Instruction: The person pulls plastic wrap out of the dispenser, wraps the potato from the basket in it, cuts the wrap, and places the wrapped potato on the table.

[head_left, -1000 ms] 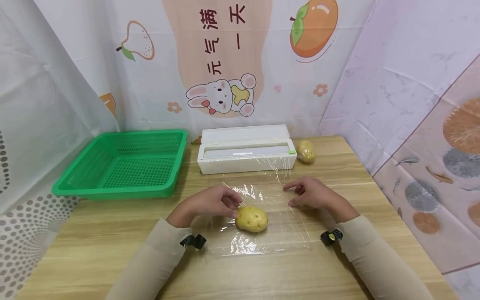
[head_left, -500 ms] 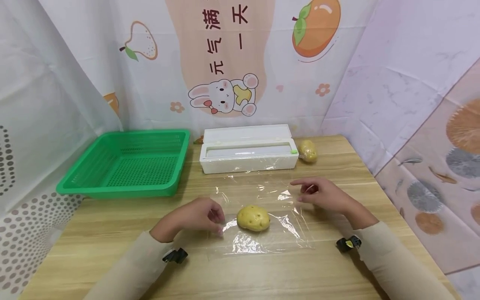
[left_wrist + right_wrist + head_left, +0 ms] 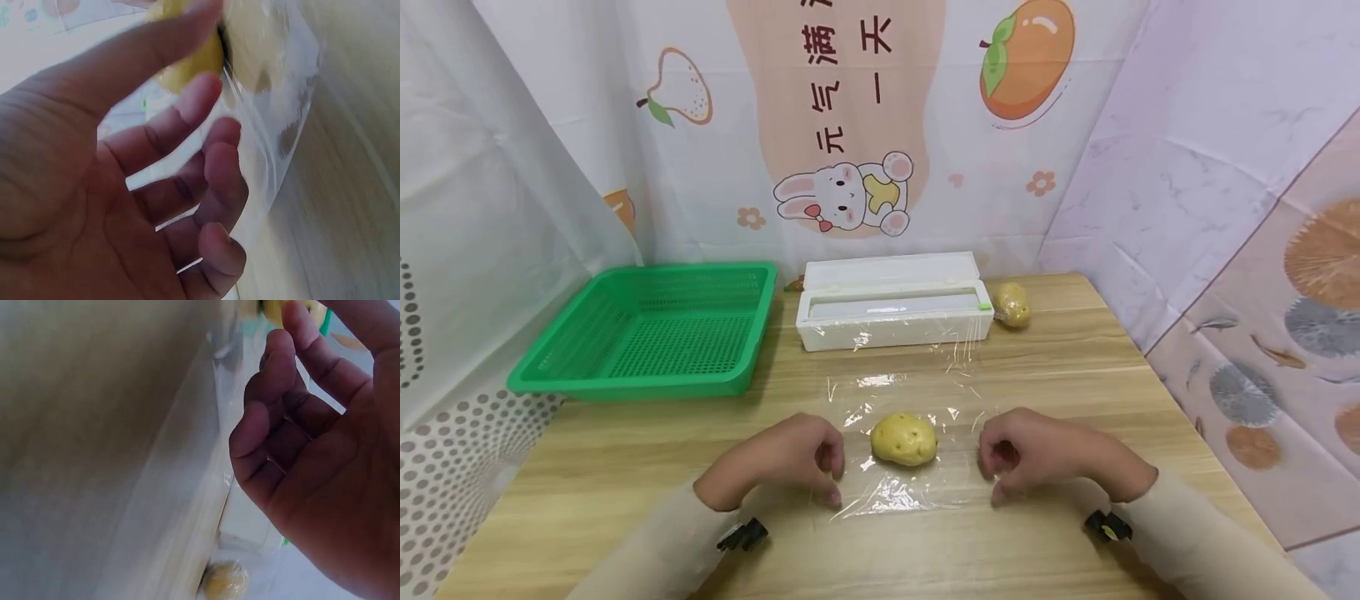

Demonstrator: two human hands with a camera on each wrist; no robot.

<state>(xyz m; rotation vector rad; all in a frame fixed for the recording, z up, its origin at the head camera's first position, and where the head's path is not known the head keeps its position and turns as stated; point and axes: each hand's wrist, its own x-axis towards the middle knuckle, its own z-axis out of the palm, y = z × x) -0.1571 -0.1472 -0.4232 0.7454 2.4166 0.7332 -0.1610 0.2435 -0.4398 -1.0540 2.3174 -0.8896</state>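
And here sits the potato (image 3: 904, 440), right in the middle, resting on a sheet of clear film (image 3: 898, 493) spread over the bench (image 3: 880, 562). It looks a solid customer: firm, fairly weighty for its size, not easily hurt, though that smooth, rounded skin could roll or slip. The sure hold, I'd judge, is around the broad sides, thumb against fingers. The film is another matter: feather-light, limp, likely clingy, quick to crease or tear. Best taken near a corner, with a soft pinch of thumb and forefinger.

Now the positions! The left hand (image 3: 790, 460) hovers by the film's near left corner, the right hand (image 3: 1036, 454) by the near right one, the potato lying between them and slightly farther from the person than both thumb tips. The two hands are well apart, fingers loosely bent, thumbs clear of forefingers, and neither appears to grip a thing. Whether any fingertip brushes the film, I cannot tell.

Beyond the potato, the film stretches back towards the white box (image 3: 895, 333), its lid raised, with a second potato (image 3: 1012, 305) just beside it, shiny with wrap.
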